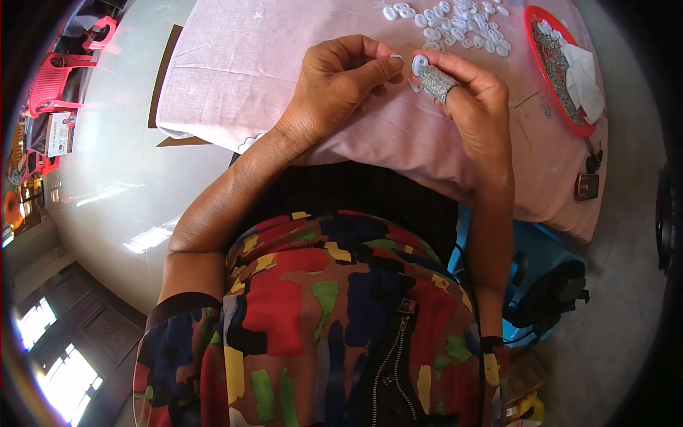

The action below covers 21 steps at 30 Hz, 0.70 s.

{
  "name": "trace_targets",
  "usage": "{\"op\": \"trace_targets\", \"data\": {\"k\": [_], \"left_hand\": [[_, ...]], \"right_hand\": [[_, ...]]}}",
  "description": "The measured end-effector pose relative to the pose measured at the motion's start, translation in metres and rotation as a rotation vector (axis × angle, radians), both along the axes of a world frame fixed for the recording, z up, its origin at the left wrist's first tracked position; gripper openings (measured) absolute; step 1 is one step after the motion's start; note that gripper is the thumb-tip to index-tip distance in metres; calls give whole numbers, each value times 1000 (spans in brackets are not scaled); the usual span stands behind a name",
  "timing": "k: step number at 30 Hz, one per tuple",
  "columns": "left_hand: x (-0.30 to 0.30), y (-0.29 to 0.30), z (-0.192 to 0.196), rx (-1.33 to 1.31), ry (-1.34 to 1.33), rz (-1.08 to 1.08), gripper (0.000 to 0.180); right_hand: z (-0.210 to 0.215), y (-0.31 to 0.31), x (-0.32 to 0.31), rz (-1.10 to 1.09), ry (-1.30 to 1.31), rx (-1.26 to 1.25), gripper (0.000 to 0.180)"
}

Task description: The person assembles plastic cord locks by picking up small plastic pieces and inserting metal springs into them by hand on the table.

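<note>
At upper centre, our right hand holds a white oval piece; our left hand pinches narrowly, contents unclear. We're likely working this piece, which next needs steady holding.

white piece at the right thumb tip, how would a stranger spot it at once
Over the pink cloth, find the right hand with the grey thumb cover. The oval white piece is at that thumb's tip, held, unlike the loose white pieces scattered beyond.

pink cloth-covered table with loose white oval pieces, red tray, dark fob
</note>
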<state>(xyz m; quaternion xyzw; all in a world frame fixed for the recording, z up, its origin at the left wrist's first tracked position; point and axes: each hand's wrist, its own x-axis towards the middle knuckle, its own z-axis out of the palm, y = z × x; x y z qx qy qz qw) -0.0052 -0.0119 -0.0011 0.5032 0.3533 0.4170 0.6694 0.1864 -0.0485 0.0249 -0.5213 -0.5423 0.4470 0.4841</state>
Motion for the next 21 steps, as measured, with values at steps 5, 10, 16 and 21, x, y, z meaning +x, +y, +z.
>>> {"op": "trace_targets", "data": {"k": [5,10,16,21], "left_hand": [[-1,-1,2,-4,6,-10,14],[-1,0,3,-36,22,-19,14],[-1,0,4,-41,38,-20,14],[-1,0,3,-25,44,-15,14]], "right_hand": [[-1,0,-2,-15,25,7,22],[-9,3,1,9,14,36,23],[-10,2,1,8,5,56,22],[-11,2,2,5,-21,35,22]]}}
